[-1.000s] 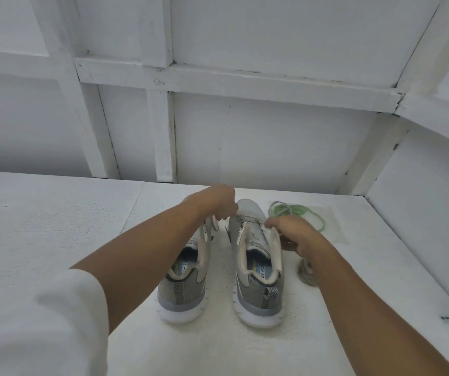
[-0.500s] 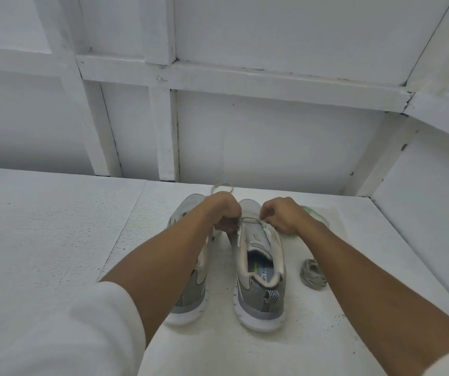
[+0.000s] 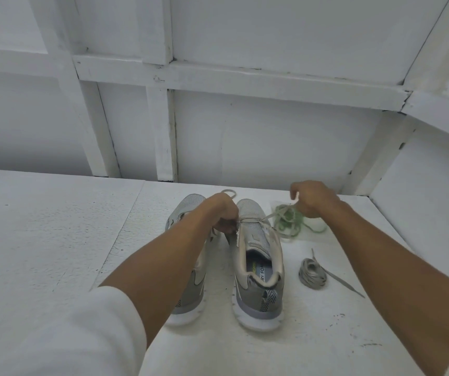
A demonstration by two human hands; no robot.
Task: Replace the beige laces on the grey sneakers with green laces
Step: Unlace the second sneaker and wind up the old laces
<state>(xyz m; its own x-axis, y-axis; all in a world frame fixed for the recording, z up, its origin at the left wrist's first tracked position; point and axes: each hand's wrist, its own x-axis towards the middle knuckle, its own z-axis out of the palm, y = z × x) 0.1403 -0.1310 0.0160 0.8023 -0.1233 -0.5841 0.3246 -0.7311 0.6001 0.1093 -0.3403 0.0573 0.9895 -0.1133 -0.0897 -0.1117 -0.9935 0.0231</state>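
Both bare forearms reach forward and converge slightly. The left hand [image 3: 224,213] is knuckles-up, its fingers curled down and pinching the beige lace [image 3: 277,212]. The right hand [image 3: 314,200] is held higher and further right, fingers curled in and pinching the same lace, which runs taut between the two.

My white tabletop [image 3: 55,240] carries the left sneaker [image 3: 186,210] and the right sneaker [image 3: 257,301] side by side, soles down (heels toward me). Just right of the right one lies a coiled beige lace [image 3: 311,274], one end trailing loose; farther back sits a tangle of green laces [image 3: 288,222].
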